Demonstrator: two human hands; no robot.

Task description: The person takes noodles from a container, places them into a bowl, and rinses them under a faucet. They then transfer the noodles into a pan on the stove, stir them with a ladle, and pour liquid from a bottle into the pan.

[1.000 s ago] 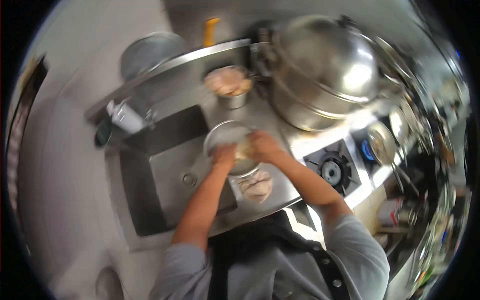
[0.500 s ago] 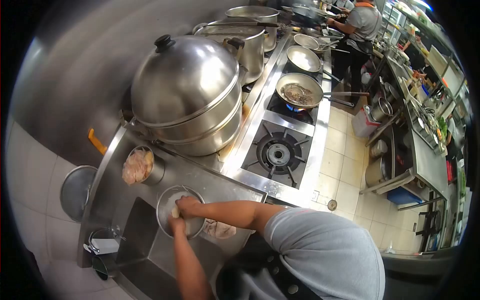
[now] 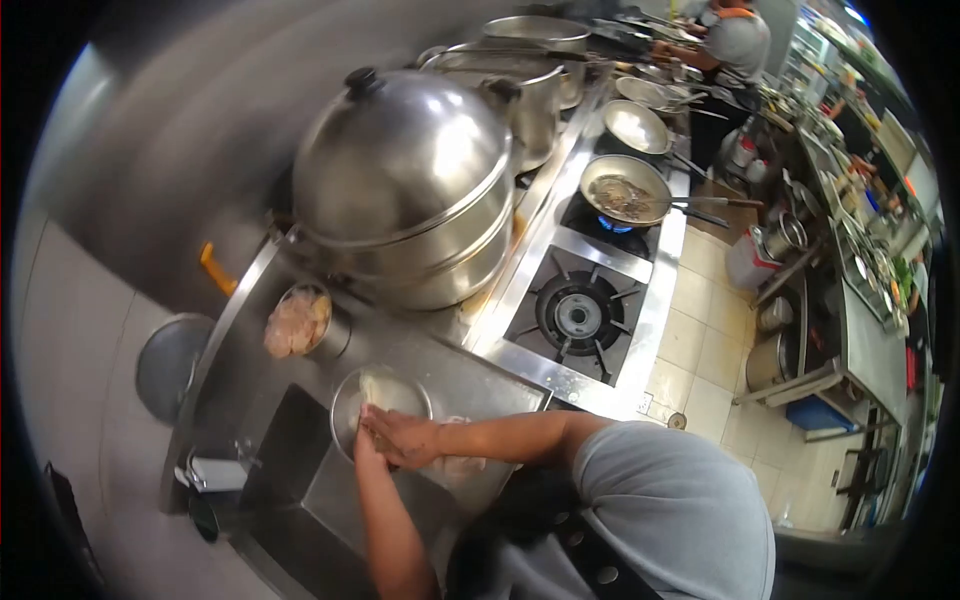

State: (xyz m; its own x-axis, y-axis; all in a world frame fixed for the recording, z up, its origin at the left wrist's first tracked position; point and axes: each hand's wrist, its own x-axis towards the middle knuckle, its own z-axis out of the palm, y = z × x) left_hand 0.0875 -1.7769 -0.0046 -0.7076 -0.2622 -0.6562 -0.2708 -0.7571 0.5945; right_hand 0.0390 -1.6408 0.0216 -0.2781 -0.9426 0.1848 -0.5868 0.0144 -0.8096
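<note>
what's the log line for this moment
left hand, right hand: together at round steel bowl | nearby: small steel pot of pale meat

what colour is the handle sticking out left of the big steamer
The handle is orange; head view shows it.

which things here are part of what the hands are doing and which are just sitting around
In use: left hand and right hand, both over the small metal bowl; probably the tub of pale meat beside it.
Lying about: big lidded steamer, pan on the lit burner, unlit burner, round lid, cloth beside the bowl.
</note>
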